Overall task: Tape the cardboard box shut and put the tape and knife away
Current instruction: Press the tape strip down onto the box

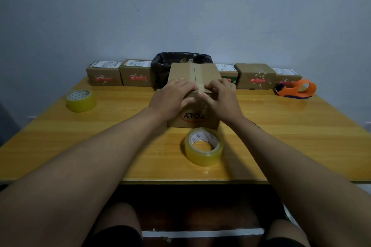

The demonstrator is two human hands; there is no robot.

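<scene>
A brown cardboard box (195, 73) with a red logo on its near side stands in the middle of the wooden table (281, 136). Its flaps are closed and a strip of clear tape runs along the top seam. My left hand (173, 97) and my right hand (221, 99) both rest on the box's near top edge, fingers pressing flat on the tape end where it folds over the front. A roll of clear tape (203, 146) lies flat just in front of the box. No knife is visible.
A second tape roll (81, 100) lies at the table's left. An orange tape dispenser (296, 88) sits at the right. Several sealed parcels (104, 73) line the back edge against the wall, with a black-bagged bin (160, 66) behind the box.
</scene>
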